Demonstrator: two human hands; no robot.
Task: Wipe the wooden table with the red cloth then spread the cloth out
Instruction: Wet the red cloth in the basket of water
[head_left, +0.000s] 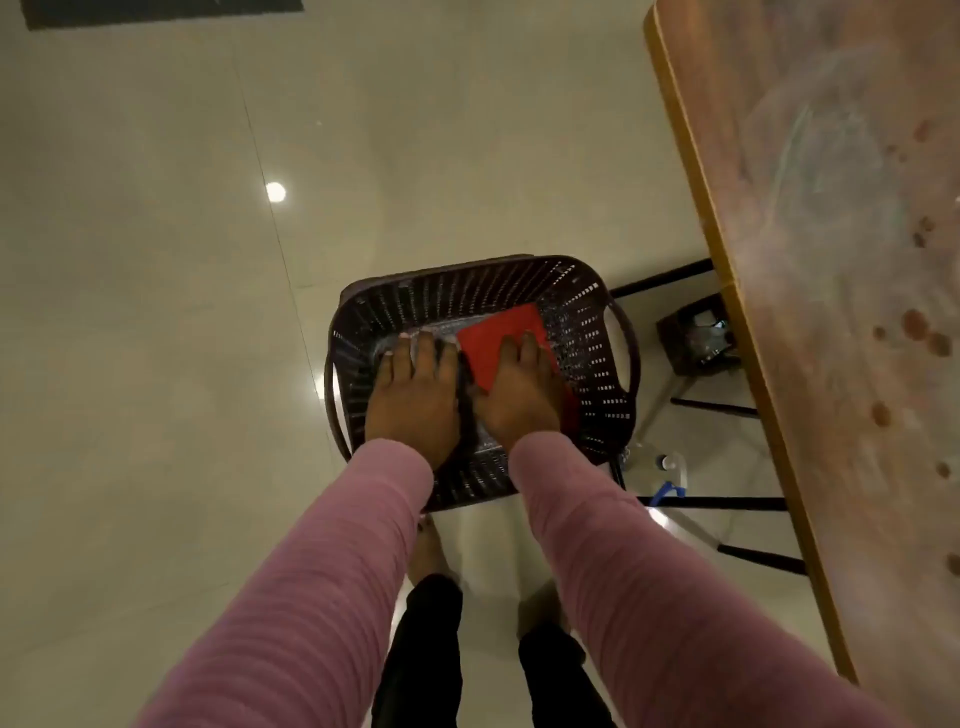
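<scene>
- The red cloth (498, 340) lies folded flat on the bottom of a dark slotted plastic basket (597, 374), in its far right part.
- The basket stands on the pale glossy floor (156, 312), just left of the wooden bench (831, 260) and in front of the person's bare feet (428, 545).
- The right hand (524, 400) rests palm down on the near part of the cloth. Its fingers (530, 351) lie straight along the cloth, not curled round it, and the thumb cannot be made out.
- The left hand (413, 400) reaches into the basket just left of the cloth. Its fingers (426, 351) are stretched out, with the tips on the basket bottom, and they hold nothing.
- Both arms wear pink ribbed sleeves (322, 571).
- The bench top runs along the right edge of the view, with dark spots and pale smears on it.
- Black legs (717, 503) and a small dark bin (696, 340) show beneath the bench.
- A dark mat (156, 10) lies on the floor at the far left.
</scene>
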